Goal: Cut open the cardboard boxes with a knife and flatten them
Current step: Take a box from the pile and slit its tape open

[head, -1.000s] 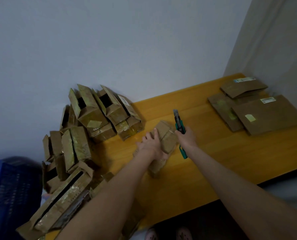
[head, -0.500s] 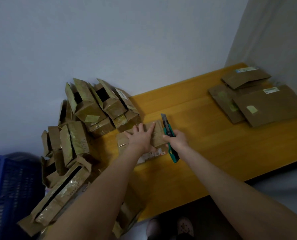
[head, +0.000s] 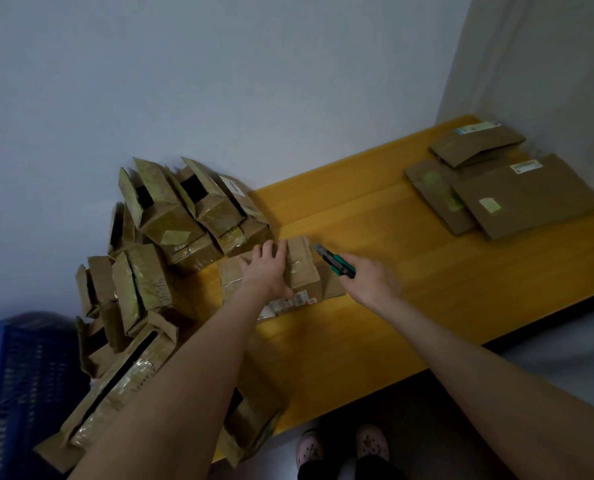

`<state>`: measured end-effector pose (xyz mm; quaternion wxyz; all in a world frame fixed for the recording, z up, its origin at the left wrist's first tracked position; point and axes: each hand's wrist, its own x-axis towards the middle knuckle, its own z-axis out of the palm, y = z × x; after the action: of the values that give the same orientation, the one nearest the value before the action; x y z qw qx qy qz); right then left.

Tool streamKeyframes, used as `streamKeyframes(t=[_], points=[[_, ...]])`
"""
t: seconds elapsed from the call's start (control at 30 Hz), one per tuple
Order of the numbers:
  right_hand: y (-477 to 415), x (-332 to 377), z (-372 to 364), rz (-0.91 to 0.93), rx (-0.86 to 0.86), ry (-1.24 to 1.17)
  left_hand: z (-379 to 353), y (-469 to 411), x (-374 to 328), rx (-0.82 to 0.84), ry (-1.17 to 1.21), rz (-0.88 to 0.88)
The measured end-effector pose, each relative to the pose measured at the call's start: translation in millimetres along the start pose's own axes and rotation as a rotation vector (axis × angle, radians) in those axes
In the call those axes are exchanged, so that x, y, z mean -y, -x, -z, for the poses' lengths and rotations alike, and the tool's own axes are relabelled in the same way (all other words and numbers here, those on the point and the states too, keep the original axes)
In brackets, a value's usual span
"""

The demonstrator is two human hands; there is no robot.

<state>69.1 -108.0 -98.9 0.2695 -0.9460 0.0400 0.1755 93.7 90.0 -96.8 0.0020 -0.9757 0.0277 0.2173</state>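
Observation:
A small taped cardboard box [head: 304,271] lies on the yellow table [head: 410,289], with a white label at its near edge. My left hand [head: 266,271] presses flat on its top, fingers spread. My right hand [head: 370,282] grips a green and black utility knife [head: 335,263] just right of the box. The knife's blade tip points up and left at the box's far right corner. Whether the blade touches the cardboard, I cannot tell.
A heap of opened, taped boxes [head: 171,216] fills the table's left end against the wall. Flattened cardboard sheets [head: 517,195] lie at the far right corner. A blue plastic crate [head: 18,386] stands at lower left. My feet in pink slippers [head: 340,448] show below the table's front edge.
The box has been laid flatter on the table and my left hand now presses on it. My right hand with the knife has drawn a little away to the right.

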Motion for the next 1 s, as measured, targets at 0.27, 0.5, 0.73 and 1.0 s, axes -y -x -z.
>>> streamKeyframes(t=[0.27, 0.5, 0.73, 1.0], points=[[-4, 4, 5, 0.028, 0.036, -0.023, -2, -2, 1, -0.005, 0.004, -0.003], [-7, 6, 14, 0.069, 0.096, -0.018, -5, -3, 1, -0.026, 0.001, -0.001], [2, 4, 23, 0.092, 0.12, 0.014, -2, -3, 0, -0.018, -0.004, 0.001], [9, 9, 31, 0.092, 0.17, 0.098, 1, 0, -1, -0.015, -0.017, 0.001]])
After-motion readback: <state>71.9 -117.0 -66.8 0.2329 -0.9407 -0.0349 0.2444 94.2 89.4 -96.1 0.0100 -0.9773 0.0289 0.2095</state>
